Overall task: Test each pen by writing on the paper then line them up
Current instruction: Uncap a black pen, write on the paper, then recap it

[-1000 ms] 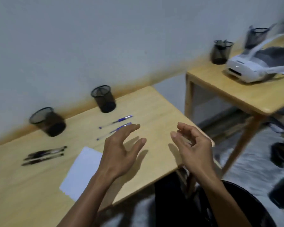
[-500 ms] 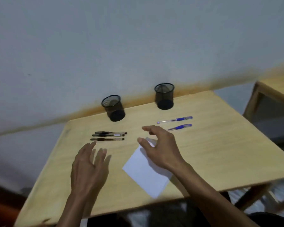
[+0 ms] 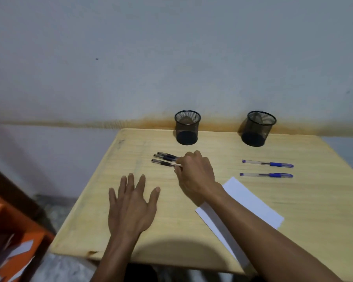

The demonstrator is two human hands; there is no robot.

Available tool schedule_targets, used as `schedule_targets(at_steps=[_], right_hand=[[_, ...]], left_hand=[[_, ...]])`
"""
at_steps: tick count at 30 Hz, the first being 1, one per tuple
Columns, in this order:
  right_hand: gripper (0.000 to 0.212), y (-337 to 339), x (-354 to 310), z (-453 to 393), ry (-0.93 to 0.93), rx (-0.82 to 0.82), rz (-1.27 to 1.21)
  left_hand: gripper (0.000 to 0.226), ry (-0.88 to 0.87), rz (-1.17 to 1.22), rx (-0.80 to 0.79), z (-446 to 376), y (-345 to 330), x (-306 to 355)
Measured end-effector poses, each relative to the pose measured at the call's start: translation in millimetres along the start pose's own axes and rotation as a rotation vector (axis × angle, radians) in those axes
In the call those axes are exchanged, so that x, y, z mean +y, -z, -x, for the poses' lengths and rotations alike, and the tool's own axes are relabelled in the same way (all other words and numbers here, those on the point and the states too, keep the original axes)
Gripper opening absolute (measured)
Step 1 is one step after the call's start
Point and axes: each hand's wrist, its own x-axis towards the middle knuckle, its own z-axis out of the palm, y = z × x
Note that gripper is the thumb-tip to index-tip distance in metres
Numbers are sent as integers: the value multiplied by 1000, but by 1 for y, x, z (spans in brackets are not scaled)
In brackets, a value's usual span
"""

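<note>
Three black pens point(image 3: 165, 158) lie side by side on the wooden table point(image 3: 306, 200), left of centre. My right hand point(image 3: 196, 176) reaches across to them, its fingers curled over their right ends and pinching the nearest black pen point(image 3: 164, 163). My left hand point(image 3: 131, 204) lies flat on the table with fingers spread, holding nothing. Two blue pens point(image 3: 268, 164) point(image 3: 267, 175) lie parallel at the right. A white sheet of paper point(image 3: 251, 204) sits near the front, partly under my right forearm.
Two black mesh pen cups point(image 3: 187, 127) point(image 3: 257, 128) stand at the table's back edge against the wall. An orange box point(image 3: 12, 241) with paper scraps sits on the floor at the lower left.
The view has swung left and steadied over the table. My right hand moved from above the paper to the black pens and closed on the nearest one. My left hand settled flat.
</note>
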Motion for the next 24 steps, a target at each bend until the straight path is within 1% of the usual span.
schedule_targets(at_steps=[6,12,14,16,18,20,21,22,24], right_hand=[[25,-14,2,-2,-8,45,36],[19,-15,-2,1,-34,16,14],[15,-7,-3,11,-41,18,-48],[12,4,-1,24,-50,19,-173],[12,18,9,41,-49,13,-296],[11,32,22,57,-36,-5,-377],[11,39,29,65,-33,-17,-415],[11,46,36,71,-34,-30,-454],[11,62,53,82,-54,-48,-536]], left_hand=[[75,1,-3,-9,0,1,-1],[73,-4,24,3,1,0,-4],[71,-10,45,28,3,0,-4],[68,-14,81,71,4,-1,-6],[62,-42,178,169,7,-1,-3],[62,-139,323,298,9,2,8],[63,-224,357,354,11,4,16],[62,-319,343,406,12,7,26],[49,-503,260,497,12,9,50]])
